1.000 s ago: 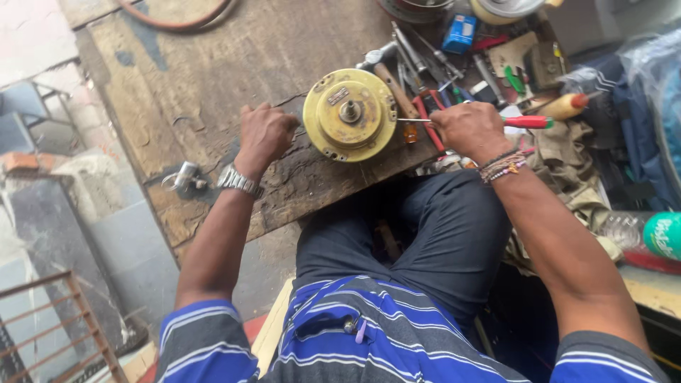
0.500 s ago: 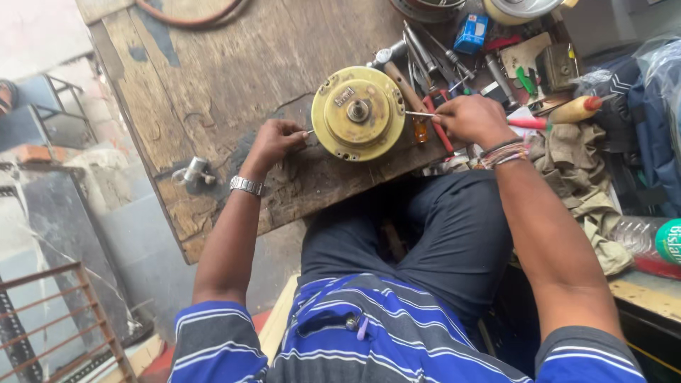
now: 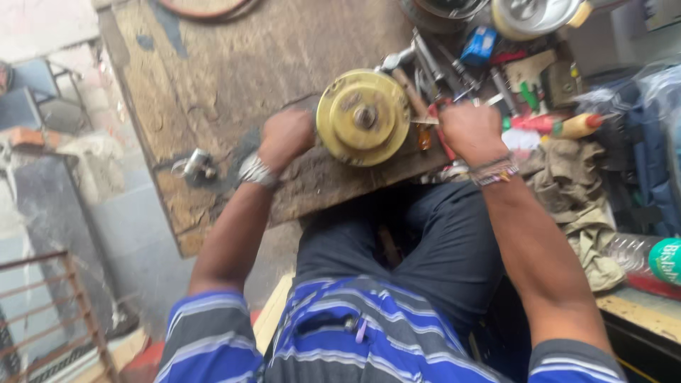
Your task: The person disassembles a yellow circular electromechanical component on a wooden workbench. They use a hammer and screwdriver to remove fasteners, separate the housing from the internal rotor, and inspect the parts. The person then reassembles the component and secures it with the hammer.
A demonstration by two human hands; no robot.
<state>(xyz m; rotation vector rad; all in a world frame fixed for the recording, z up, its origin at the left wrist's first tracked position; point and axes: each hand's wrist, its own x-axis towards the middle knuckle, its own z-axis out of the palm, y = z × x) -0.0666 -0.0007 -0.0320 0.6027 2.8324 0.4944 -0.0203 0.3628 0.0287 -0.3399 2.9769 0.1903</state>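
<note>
Left hand [image 3: 284,136] fisted against left rim of the round yellow metal motor housing [image 3: 363,117], on near edge of worn wooden workbench [image 3: 213,85]. Right hand [image 3: 472,131] clenched around red-handled screwdriver [image 3: 543,123], tip at housing's right side. Beyond: pile of metal hand tools [image 3: 440,67], blue box [image 3: 479,44].

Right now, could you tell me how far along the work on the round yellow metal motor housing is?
The round yellow metal motor housing sits closed on the worn wooden board, not yet opened. The left hand steadies its edge; the right hand presses a thin screwdriver at its rim. The remaining fasteners are too blurred to judge.
</note>
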